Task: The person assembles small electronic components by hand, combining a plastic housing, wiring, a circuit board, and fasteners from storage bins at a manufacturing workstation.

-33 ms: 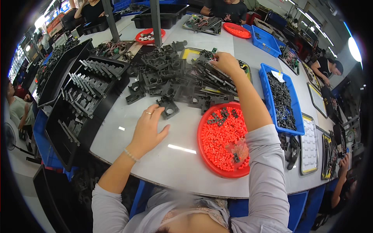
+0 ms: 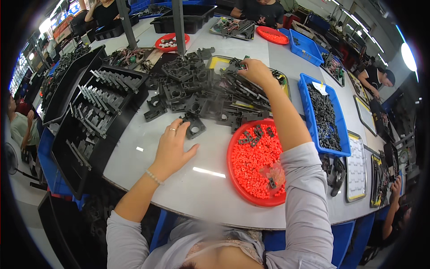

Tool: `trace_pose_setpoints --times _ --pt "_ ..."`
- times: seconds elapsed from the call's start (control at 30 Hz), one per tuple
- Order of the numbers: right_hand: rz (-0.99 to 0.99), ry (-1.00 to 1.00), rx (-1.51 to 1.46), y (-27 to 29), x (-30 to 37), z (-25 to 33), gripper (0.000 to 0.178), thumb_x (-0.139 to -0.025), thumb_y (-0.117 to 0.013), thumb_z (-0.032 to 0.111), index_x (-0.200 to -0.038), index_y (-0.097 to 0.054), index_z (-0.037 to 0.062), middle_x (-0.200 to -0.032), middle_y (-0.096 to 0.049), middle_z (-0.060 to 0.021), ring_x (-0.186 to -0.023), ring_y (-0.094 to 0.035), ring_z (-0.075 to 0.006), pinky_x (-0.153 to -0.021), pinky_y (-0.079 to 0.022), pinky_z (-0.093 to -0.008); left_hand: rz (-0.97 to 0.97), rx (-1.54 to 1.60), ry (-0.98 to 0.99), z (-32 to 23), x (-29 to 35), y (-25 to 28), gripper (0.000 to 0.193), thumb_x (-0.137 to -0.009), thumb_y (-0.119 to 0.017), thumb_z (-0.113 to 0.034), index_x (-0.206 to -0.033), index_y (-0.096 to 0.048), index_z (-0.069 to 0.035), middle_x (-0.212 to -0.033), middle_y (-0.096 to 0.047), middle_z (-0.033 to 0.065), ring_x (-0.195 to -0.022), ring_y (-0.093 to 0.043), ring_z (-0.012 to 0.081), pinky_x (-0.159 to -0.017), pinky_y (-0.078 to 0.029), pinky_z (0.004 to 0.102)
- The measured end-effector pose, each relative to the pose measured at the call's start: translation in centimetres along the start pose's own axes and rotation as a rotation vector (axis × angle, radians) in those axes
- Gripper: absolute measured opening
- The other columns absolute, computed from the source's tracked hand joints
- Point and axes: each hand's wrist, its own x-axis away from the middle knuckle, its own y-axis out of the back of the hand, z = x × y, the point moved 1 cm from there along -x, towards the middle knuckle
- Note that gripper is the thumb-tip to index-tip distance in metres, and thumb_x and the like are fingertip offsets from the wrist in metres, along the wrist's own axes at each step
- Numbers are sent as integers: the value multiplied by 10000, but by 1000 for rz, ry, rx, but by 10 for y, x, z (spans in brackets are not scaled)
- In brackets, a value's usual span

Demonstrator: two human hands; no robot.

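Observation:
My left hand (image 2: 172, 150) rests low over the near side of the table, thumb stretched away from the fingers. Its fingertips touch the edge of a black plastic housing with a round hole (image 2: 195, 127). Farther off, my right hand (image 2: 257, 72) reaches over a stack of long dark parts (image 2: 244, 92), its thumb and fingers pinched together. What sits in that pinch is small and mostly hidden by the fingers. Between the hands spreads a heap of similar black housings (image 2: 177, 80). Under my right forearm lies a red round tray (image 2: 233, 172) of small red plastic pieces and a few black ones.
At the left, a black bin (image 2: 67, 148) holds rows of grey metal-looking parts. A blue bin (image 2: 345, 134) of small black parts stands right of my right arm. Beyond it lies a yellow-edged tray (image 2: 357, 170). Metal posts (image 2: 179, 27) rise behind the heap. Other people sit around the tables.
My right hand has shifted slightly left over the stack, and the small green piece by its fingertips no longer shows clearly. My left hand stays almost in place.

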Motion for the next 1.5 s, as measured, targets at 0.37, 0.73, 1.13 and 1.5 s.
trace_pose_setpoints --times 0.37,0.73,1.13,1.5 --pt "109 200 176 -45 -41 14 267 -817 -520 244 -1030 -648 143 -1036 -625 -171 -979 -590 -332 -837 -466 -433 52 -16 128 28 -7 -40 516 -641 -776 -280 -1013 -510 -43 -1285 -358 242 -1180 -364 393 -964 -329 445" --pt "-746 133 56 106 17 -49 348 -845 -555 413 -924 -629 82 -812 -646 -157 -804 -612 -354 -677 -462 -440 119 114 81 17 -2 -30 363 -639 -770 -219 -776 -478 -52 -1255 -427 236 -1090 -454 373 -920 -370 413" --pt "-539 -106 269 147 81 -42 395 -888 -464 457 -908 -563 75 -802 -629 -204 -774 -591 -432 -684 -464 -491 211 1424 633 -14 25 -4 602 -872 -322 -546 -1179 -495 -57 -1017 -602 87 -644 -596 198 -487 -445 287" --pt "-454 -211 -212 179 105 -32 378 -900 -445 409 -963 -576 61 -725 -616 -183 -532 -631 -242 -539 -492 -356 288 2048 980 -55 85 -11 775 -786 -310 -760 -986 -596 -67 -718 -640 75 -467 -537 186 -363 -376 254"
